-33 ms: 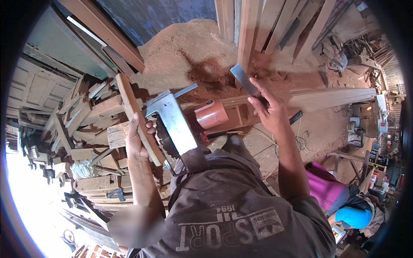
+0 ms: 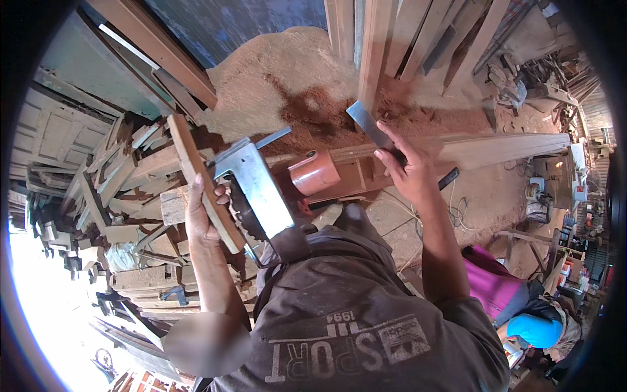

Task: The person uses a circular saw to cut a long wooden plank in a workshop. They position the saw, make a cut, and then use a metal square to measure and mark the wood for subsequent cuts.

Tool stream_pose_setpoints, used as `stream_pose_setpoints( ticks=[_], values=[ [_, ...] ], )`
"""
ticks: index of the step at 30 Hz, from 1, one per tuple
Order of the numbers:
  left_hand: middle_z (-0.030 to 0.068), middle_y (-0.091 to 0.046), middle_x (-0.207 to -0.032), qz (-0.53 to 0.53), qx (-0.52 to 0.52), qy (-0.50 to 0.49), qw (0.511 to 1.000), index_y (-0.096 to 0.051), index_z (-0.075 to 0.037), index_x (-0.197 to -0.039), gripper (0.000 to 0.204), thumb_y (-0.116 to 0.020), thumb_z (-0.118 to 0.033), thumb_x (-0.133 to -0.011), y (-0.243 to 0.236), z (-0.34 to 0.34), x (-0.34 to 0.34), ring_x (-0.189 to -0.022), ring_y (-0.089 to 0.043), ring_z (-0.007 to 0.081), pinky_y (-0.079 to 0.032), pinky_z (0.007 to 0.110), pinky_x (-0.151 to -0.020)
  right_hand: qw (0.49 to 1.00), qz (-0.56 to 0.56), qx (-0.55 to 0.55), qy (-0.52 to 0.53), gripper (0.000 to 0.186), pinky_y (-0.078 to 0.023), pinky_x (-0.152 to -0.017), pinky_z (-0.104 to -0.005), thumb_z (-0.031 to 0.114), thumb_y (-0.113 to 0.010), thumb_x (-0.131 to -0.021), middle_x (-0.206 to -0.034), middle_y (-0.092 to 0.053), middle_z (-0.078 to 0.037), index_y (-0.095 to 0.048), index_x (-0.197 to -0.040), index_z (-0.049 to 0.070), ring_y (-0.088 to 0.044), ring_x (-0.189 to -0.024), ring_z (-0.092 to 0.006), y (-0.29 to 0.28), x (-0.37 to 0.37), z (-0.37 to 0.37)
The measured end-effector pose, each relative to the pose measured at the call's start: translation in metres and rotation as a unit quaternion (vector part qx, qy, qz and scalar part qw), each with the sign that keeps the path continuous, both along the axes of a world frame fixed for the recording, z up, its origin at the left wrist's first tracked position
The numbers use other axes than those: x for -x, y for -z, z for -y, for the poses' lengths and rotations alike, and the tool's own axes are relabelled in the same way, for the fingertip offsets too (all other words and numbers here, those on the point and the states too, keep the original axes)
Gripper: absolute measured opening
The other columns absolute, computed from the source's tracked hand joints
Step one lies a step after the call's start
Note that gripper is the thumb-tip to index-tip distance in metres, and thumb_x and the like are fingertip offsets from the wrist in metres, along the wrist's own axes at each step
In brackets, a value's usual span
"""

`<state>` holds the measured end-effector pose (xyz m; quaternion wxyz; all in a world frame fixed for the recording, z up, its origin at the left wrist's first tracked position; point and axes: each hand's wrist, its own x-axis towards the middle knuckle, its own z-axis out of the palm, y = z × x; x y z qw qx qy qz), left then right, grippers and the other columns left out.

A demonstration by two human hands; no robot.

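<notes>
A wooden strip (image 2: 202,189) sits clenched in the left hand (image 2: 202,219) beside a metal saw guard (image 2: 258,186); the right hand (image 2: 408,170) grips a flat steel blade (image 2: 366,123). This looks like a checking or marking step; next the blade likely needs aligning against wood. No containers show

Left hand (image 2: 201,219) is closed around a narrow wooden strip (image 2: 199,176), held tilted beside a metal saw table (image 2: 258,186). Right hand (image 2: 408,171) grips a flat grey metal blade (image 2: 367,124) over reddish sawdust (image 2: 313,108). An orange motor housing (image 2: 315,173) sits between the hands. Timber offcuts (image 2: 98,189) are stacked on the left; long boards (image 2: 385,39) lean above.
</notes>
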<state>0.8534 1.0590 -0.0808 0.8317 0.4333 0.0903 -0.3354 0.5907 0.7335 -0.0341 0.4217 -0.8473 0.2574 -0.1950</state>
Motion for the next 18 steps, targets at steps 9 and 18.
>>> stream_pose_setpoints(
  ticks=[9, 18],
  values=[
    [0.007, -0.065, -0.11, -0.003, -0.006, -0.044, 0.999, -0.058, -0.003, -0.134, 0.037, -0.069, -0.025, -0.105, -0.002, -0.004, -0.015, -0.08, -0.06, 0.0165, -0.053, 0.024, -0.061, 1.0, -0.017, 0.002, -0.017, 0.049, -0.055, -0.103, -0.045, 0.017, -0.073, -0.1, -0.139, -0.068, -0.017, -0.059, -0.147, 0.014, -0.067, -0.127, -0.0381, 0.013, -0.007, 0.011],
    [0.0081, -0.069, -0.089, 0.013, -0.038, -0.031, 0.999, -0.066, -0.001, -0.115, 0.036, -0.084, -0.024, -0.093, -0.012, 0.017, -0.008, -0.07, -0.066, 0.0168, -0.058, 0.029, -0.06, 0.963, 0.046, 0.16, -0.21, 0.039, -0.056, -0.078, -0.0391, 0.011, -0.077, -0.094, -0.102, -0.075, -0.013, -0.073, -0.133, 0.011, -0.07, -0.09, -0.0284, -0.047, -0.087, -0.023]
  ],
)
